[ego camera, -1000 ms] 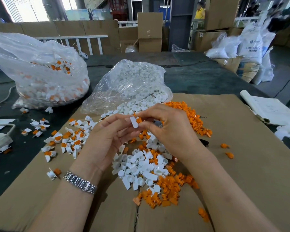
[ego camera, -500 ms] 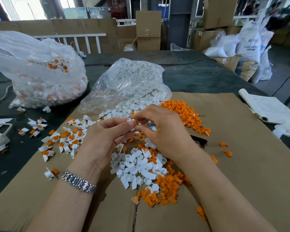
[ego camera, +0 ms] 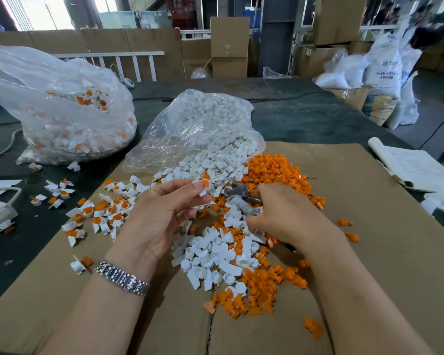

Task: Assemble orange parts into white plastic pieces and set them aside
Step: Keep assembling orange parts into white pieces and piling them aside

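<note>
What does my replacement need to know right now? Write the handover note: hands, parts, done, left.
Left hand: pinches one assembled piece, white with its orange insert in, raised above the pile.
Right hand: down in the loose parts, fingers curled round a metal tool.
Parts: loose white pieces and orange parts lie mixed on the cardboard; more white pieces spill from the clear bag.
Done: finished pieces are scattered to the left; the left bag holds many more.
Left: set the held piece aside, then work through the large remaining pile.
</note>
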Demonstrator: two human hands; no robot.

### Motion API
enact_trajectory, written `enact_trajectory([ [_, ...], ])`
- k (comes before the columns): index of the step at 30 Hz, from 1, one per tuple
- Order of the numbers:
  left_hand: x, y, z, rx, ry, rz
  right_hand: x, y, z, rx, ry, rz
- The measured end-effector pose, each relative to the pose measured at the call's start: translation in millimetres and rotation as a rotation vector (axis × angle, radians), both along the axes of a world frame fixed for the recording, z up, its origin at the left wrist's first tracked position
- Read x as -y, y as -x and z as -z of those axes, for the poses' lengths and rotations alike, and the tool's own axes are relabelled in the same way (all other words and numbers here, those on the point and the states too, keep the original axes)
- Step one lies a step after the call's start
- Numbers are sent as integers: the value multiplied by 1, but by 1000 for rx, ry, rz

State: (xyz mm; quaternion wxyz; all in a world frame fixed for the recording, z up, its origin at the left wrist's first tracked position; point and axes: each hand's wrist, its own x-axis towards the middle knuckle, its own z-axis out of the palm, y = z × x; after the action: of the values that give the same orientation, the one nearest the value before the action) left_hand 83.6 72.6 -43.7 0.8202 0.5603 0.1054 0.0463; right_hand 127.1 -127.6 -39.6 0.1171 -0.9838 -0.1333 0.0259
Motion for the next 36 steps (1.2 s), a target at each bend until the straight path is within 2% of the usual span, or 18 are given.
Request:
enact_trajectory([
  [3, 0, 0, 0, 23, 5, -21, 1, 2, -5, 15, -80, -26],
  [7, 1, 1, -1, 60, 1, -21, 5, 6, -20, -34, -321, -82],
  [9, 1, 1, -1, 75, 6, -22, 5, 12, -28, -79, -367, -150],
  [12, 2, 2, 0, 91, 11, -28, 0, 20, -33, -160, -338, -236],
  [16, 2, 2, 0, 114, -15, -55, -3, 25, -36, -166, -323, -242],
  [28, 5, 1, 4, 149, -73, -47, -6, 29, -36, -156, -277, -269],
  [36, 4, 0, 4, 141, -25, -61, -22, 29, -29, -88, -218, -232],
])
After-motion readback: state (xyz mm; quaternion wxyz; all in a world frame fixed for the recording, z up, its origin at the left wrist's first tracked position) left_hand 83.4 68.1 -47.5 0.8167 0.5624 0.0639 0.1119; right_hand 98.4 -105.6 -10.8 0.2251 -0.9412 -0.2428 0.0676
